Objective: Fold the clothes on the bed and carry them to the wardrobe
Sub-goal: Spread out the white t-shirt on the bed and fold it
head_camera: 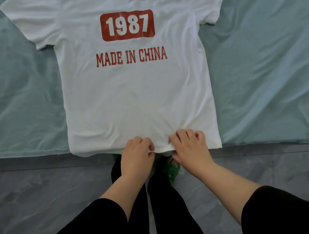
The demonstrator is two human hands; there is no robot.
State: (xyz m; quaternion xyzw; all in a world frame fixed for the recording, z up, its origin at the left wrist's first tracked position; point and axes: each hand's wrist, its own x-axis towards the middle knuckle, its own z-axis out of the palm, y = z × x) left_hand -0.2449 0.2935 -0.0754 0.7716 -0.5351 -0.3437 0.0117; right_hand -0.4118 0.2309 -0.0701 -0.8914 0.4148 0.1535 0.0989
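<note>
Here, in the head view, the left hand (137,154) and the right hand (190,146) sit close side by side. Each has its fingers curled, pinching the bottom hem of the white T-shirt (137,103). Beyond the hands the shirt lies flat and face up on the bed (266,62), its red print (127,26) reading 1987 MADE IN CHINA. At the hands, the hem overhangs the bed's edge. Beneath them a green slipper (173,171) stands on the grey floor (40,195).
</note>
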